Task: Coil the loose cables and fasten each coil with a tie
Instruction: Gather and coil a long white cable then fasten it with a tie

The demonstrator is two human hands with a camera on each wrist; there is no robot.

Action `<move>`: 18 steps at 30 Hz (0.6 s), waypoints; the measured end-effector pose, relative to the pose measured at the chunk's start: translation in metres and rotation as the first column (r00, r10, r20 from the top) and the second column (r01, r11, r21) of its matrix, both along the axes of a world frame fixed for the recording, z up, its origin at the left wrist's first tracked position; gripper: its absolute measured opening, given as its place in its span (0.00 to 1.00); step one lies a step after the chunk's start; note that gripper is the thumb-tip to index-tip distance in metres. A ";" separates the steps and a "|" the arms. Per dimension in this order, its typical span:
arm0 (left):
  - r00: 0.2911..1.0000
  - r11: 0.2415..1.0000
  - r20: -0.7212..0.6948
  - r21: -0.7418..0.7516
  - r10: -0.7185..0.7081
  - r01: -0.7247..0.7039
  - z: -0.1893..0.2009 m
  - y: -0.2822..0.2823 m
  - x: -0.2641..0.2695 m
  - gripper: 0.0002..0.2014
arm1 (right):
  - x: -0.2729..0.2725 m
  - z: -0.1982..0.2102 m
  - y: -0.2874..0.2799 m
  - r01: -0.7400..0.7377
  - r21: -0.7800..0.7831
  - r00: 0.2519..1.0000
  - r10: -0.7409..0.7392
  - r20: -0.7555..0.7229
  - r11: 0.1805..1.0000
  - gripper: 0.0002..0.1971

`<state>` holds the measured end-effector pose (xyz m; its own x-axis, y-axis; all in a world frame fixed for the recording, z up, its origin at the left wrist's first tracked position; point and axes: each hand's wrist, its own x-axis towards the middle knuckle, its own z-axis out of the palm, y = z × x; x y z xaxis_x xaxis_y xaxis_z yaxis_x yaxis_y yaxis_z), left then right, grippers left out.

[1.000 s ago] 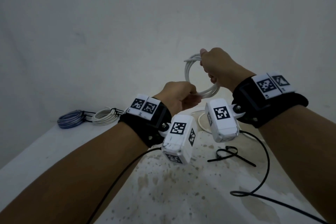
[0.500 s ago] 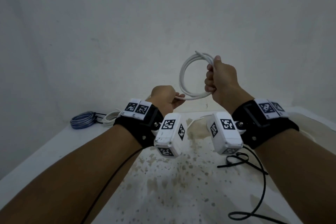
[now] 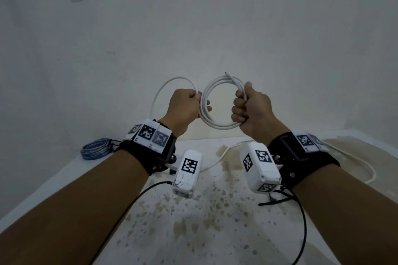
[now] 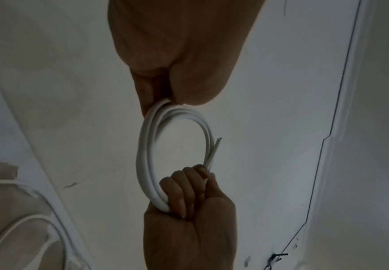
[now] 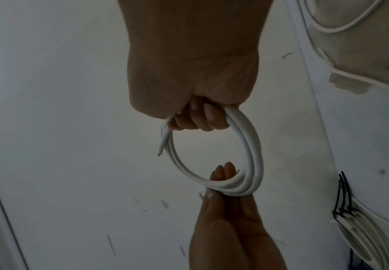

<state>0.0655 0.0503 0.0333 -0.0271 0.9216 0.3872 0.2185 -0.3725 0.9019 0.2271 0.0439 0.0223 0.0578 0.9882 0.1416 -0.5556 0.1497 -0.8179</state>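
Note:
A white cable coil [image 3: 217, 105] of several turns hangs upright in the air between my hands. My right hand [image 3: 247, 107] grips its right side in a fist, and the cable's cut end [image 3: 228, 74] pokes up above the thumb. My left hand [image 3: 187, 107] pinches the coil's left side [image 4: 163, 106], and a loose loop [image 3: 165, 88] of the same cable arcs out over that hand and down behind it. The rest of the cable [image 3: 221, 155] trails on the table. The right wrist view shows the coil [image 5: 246, 146] held between both hands.
A blue tied coil [image 3: 94, 150] lies at the table's far left by the wall. A white coil bound with black ties [image 5: 359, 228] shows in the right wrist view. Black ties [image 3: 277, 198] lie on the stained white table [image 3: 193, 232] under my right wrist. Loose white cable [image 3: 364, 165] curves at right.
Both hands rose with the coil. My left hand moved from the coil's bottom up to its left side, bringing a new loop of cable over.

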 end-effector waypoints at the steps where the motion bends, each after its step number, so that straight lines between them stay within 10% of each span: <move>1: 1.000 1.000 -0.012 0.017 -0.016 0.016 0.002 0.000 -0.001 0.13 | -0.001 -0.001 0.000 -0.003 -0.009 1.000 0.003 0.001 1.000 0.23; 8: 0.979 0.979 -0.172 0.190 0.108 -0.075 0.003 0.008 -0.012 0.18 | -0.010 -0.014 0.004 -0.062 -0.041 0.994 0.065 0.087 0.997 0.23; 18: 0.913 0.953 -0.402 0.243 -0.069 0.179 -0.001 0.010 -0.024 0.14 | -0.019 -0.027 0.010 -0.068 -0.081 0.976 0.083 0.203 0.994 0.22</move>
